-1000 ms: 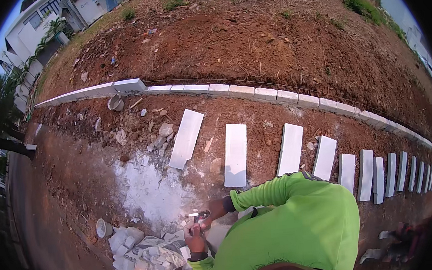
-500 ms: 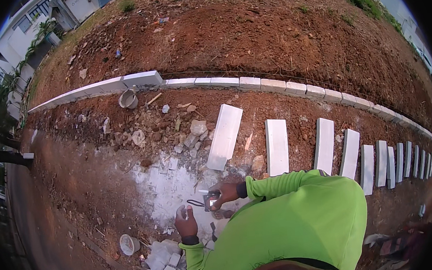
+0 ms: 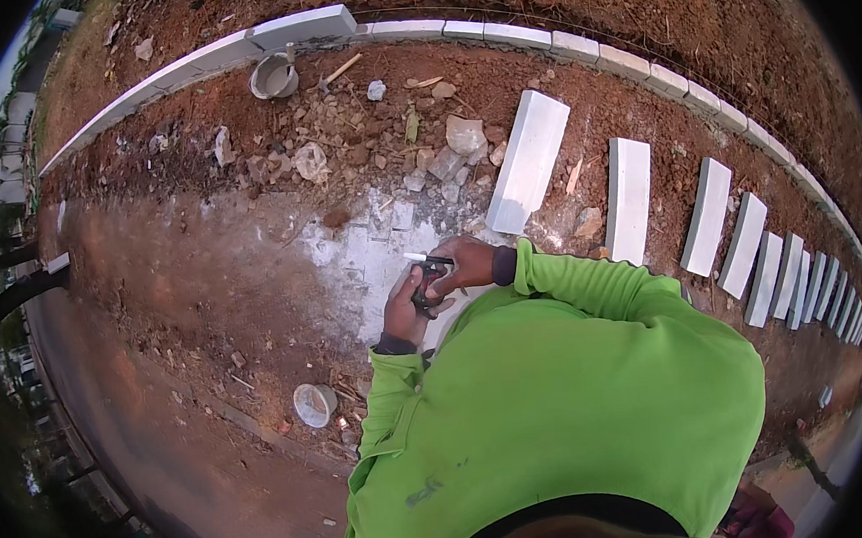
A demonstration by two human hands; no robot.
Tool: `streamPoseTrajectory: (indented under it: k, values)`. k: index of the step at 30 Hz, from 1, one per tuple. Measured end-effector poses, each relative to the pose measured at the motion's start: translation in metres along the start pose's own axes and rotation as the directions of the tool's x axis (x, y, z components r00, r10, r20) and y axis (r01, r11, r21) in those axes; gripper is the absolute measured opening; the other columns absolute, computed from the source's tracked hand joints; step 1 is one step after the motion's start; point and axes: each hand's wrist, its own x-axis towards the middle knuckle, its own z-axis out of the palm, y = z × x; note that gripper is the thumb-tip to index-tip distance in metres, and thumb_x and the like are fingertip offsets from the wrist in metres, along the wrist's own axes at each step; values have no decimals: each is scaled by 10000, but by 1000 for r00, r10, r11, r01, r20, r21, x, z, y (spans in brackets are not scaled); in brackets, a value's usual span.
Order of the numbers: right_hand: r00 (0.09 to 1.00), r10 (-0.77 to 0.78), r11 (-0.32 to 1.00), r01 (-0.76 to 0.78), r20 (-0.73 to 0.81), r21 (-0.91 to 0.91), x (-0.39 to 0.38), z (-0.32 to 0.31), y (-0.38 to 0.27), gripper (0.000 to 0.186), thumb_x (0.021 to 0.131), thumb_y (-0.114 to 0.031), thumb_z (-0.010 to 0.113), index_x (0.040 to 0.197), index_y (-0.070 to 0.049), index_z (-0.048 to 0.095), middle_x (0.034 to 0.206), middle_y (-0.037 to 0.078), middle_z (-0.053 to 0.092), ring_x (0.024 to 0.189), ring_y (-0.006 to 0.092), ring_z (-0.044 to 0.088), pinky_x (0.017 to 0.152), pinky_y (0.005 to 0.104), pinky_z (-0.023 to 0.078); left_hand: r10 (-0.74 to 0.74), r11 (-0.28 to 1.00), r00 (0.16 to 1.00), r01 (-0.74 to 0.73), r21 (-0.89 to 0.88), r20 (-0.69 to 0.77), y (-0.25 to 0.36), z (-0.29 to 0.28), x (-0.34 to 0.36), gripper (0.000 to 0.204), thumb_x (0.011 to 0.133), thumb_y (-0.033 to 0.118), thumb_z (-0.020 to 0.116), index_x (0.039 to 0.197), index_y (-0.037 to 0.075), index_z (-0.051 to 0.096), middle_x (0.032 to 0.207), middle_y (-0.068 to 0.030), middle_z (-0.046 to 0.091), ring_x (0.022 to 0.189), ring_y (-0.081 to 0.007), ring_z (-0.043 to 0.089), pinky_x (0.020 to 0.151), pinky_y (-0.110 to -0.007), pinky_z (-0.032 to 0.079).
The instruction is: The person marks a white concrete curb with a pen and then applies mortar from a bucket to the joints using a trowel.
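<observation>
My hands meet in front of my chest. My right hand [image 3: 471, 260] is closed, with a black and white marker pen [image 3: 416, 257] sticking out of it toward the left. Between both hands sits a small dark case [image 3: 433, 273], perhaps a tape measure, largely covered by fingers. My left hand [image 3: 403, 314] wraps round the case from the near left side. White powder-dusted ground [image 3: 366, 264] lies below them. Just beyond my right hand, a long white block [image 3: 531, 162] rests on the soil.
A row of white blocks [image 3: 630, 195] runs off to the right. Behind it stretches a low block wall [image 3: 575, 47]. A bucket [image 3: 275, 77] and a hammer [image 3: 341, 71] lie near the wall, with rubble [image 3: 464, 135] closer. A white bucket [image 3: 315, 405] stands at left.
My left hand, apart with raised fingers before, has come up to the dark case and closed round it. The view has shifted, so the ground and blocks appear higher.
</observation>
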Motion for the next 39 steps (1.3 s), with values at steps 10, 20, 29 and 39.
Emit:
streamPoseTrajectory:
  k: [10, 20, 29, 39]
  values:
    - [916, 398, 494, -256, 46, 831, 176, -55, -1, 291, 1006, -241, 529, 1110, 2, 651, 933, 144, 723, 831, 213, 687, 767, 342, 531, -86, 996, 985, 90, 17, -149, 157, -83, 79, 243, 1024, 284, 528, 1128, 65, 552, 1057, -107, 630, 1046, -299, 658, 817, -527, 592]
    - [733, 630, 623, -278, -258, 731, 292, -171, 8, 351, 998, -355, 625, 1042, -23, 730, 906, 11, 673, 778, 110, 588, 732, 278, 473, -101, 961, 956, 23, 275, 274, 302, -65, 240, 225, 1041, 256, 501, 1030, 38, 558, 986, -102, 616, 933, -220, 648, 819, -452, 606]
    - [843, 520, 667, -299, -138, 683, 334, -223, -5, 280, 984, -307, 657, 999, -27, 669, 735, 3, 640, 566, 98, 547, 562, 251, 434, -15, 920, 961, -94, 380, 275, 378, -41, 318, 266, 1049, 280, 517, 1085, 26, 584, 868, -58, 647, 796, -131, 607, 760, -275, 490]
    - [892, 429, 97, -204, 144, 974, 417, -368, 9, 412, 969, -254, 599, 1232, 62, 571, 985, 216, 715, 809, 234, 707, 722, 326, 552, 23, 589, 927, -315, 745, 374, 461, -23, 452, 297, 1053, 278, 539, 1173, 20, 623, 869, -14, 622, 820, -93, 548, 774, -270, 462]
